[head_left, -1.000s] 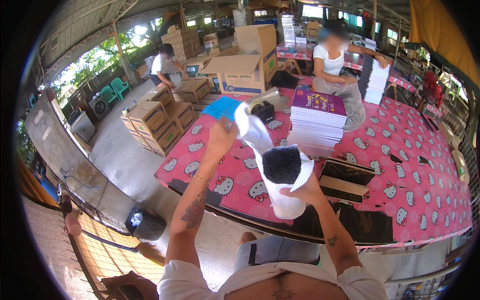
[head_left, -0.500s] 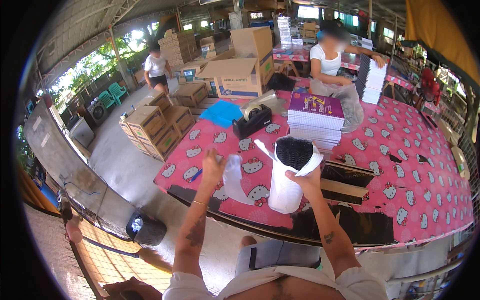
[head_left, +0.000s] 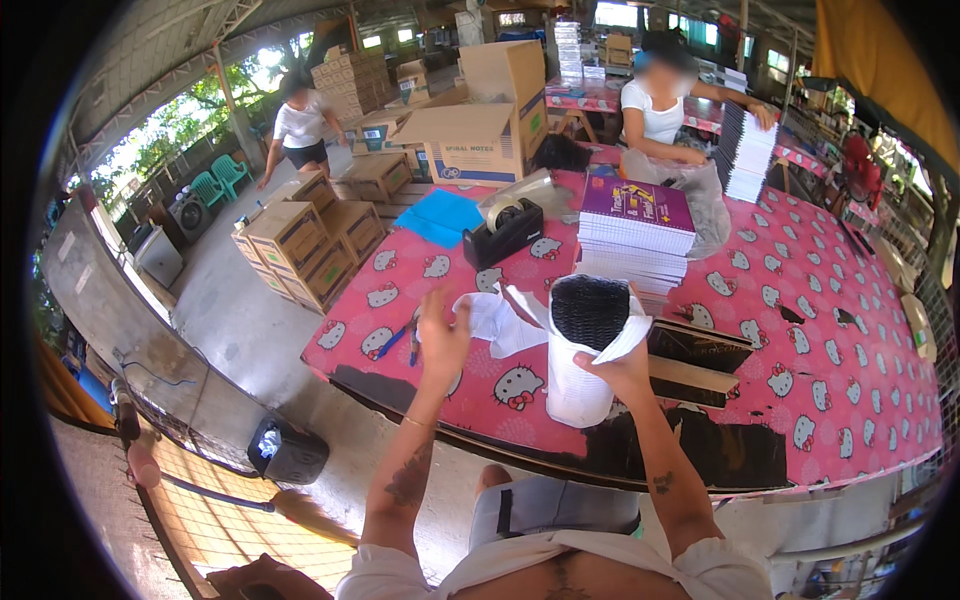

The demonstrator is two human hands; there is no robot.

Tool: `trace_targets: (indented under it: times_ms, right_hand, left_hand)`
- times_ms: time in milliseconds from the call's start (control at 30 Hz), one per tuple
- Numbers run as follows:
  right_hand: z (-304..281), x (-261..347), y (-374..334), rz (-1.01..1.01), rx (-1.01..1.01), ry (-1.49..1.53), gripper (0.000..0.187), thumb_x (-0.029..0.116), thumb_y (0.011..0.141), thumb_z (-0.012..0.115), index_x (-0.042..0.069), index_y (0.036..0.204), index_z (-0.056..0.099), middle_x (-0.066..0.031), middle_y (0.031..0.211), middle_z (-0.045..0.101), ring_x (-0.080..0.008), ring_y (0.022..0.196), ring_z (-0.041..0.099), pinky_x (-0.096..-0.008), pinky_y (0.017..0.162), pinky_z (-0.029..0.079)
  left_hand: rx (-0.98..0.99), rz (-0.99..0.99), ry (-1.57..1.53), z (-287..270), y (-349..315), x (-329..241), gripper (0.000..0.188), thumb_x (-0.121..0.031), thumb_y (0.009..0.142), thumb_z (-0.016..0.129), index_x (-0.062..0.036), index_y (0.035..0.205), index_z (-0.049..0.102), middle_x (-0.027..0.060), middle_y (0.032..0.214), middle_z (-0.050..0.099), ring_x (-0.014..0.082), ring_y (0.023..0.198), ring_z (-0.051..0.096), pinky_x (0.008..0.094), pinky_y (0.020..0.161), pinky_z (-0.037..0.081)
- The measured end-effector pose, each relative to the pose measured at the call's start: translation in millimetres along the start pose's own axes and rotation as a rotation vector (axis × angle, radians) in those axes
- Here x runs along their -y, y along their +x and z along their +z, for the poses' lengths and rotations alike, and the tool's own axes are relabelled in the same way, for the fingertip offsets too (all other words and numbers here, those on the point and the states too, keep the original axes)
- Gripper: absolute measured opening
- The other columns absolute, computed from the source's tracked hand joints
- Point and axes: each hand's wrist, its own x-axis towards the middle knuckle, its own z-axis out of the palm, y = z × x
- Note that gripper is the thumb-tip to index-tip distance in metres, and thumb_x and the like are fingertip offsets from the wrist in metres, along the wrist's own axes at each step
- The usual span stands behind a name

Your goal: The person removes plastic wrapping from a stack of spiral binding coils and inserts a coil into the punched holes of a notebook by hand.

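Note:
My right hand (head_left: 622, 370) grips a bundle wrapped in white paper (head_left: 578, 390), standing upright at the table's near edge. Its torn top exposes a packed mass of black, ridged strands that look like binding coils (head_left: 590, 308). A paper flap sticks out on the bundle's left. Farther left, my left hand (head_left: 442, 335) is raised with fingers apart and nothing in it. Just beyond those fingers a torn piece of white paper (head_left: 505, 325) lies on the table. Pens (head_left: 398, 342) rest beside the left hand.
On the pink patterned table (head_left: 790, 400) are a black tape dispenser (head_left: 503, 235), a blue sheet (head_left: 438, 217), stacked spiral notebooks (head_left: 632, 245) and a dark open box (head_left: 695, 365). A co-worker (head_left: 655, 110) handles notebooks (head_left: 745, 155) across it. Another person (head_left: 300, 125) bends near cardboard boxes (head_left: 290, 240).
My left hand has let go of the torn paper piece, which now lies on the table. The person at the left has bent toward the boxes. My right hand still holds the bundle.

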Motion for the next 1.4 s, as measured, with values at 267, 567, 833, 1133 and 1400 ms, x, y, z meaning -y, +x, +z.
trace_targets:
  times_ms: [267, 567, 833, 1133, 1400]
  right_hand:
    - [6.5, 20.5, -2.9, -0.076, 0.057, 0.043, 0.087, 0.012, 0.089, 0.077, 0.006, 0.161, 0.029, -0.01, 0.146, 0.052, -0.0195, 0.133, 0.049, -0.0339, 0.114, 0.037]
    - [-39.7, 58.5, 79.4, 0.186, -0.171, -0.142, 0.042, 0.038, 0.105, 0.055, 0.003, 0.125, 0.07, -0.0075, 0.104, 0.071, -0.016, 0.092, 0.068, -0.03, 0.08, 0.054]
    - [-12.9, 56.8, 151.5, 0.053, 0.648, -0.487, 0.047, 0.034, 0.1, 0.064, 0.006, 0.138, 0.063, -0.014, 0.115, 0.069, -0.0208, 0.103, 0.07, -0.0323, 0.091, 0.054]
    - [-18.4, 51.2, 22.9, -0.079, 0.314, 0.009, 0.117, 0.022, 0.065, 0.095, 0.01, 0.161, 0.029, -0.0168, 0.151, 0.043, -0.0314, 0.143, 0.042, -0.0423, 0.112, 0.041]
    - [-3.6, 17.5, 0.5, -0.303, 0.048, -0.398, 0.093, 0.015, 0.063, 0.095, 0.009, 0.142, 0.045, -0.0156, 0.135, 0.048, -0.031, 0.13, 0.049, -0.0426, 0.111, 0.041]
  left_hand:
    - [0.412, 0.522, -0.209, -6.0, 5.0, -140.0, 0.078, -0.028, 0.081, 0.085, -0.0051, 0.147, 0.05, 0.0202, 0.144, 0.048, 0.0348, 0.134, 0.05, 0.0459, 0.111, 0.039]
    - [0.556, 0.532, -0.057, 14.1, 5.0, -136.1, 0.087, -0.039, 0.082, 0.084, -0.0059, 0.152, 0.045, 0.0209, 0.147, 0.046, 0.036, 0.14, 0.044, 0.0462, 0.114, 0.036]
    - [0.943, -0.321, -0.611, 77.8, 49.2, -92.7, 0.044, -0.026, 0.1, 0.068, 0.0028, 0.133, 0.062, 0.0086, 0.122, 0.069, 0.0164, 0.117, 0.063, 0.0299, 0.097, 0.048]
    - [0.609, -0.913, -1.034, 80.2, 41.1, -61.5, 0.024, -0.025, 0.1, 0.063, -0.0023, 0.108, 0.07, 0.0086, 0.095, 0.074, 0.0188, 0.083, 0.072, 0.0324, 0.075, 0.058]
    - [0.089, -0.662, -1.261, 100.4, -7.0, -1.3, 0.026, -0.028, 0.108, 0.051, -0.0056, 0.099, 0.061, 0.0038, 0.08, 0.061, 0.0178, 0.074, 0.067, 0.0339, 0.065, 0.055]
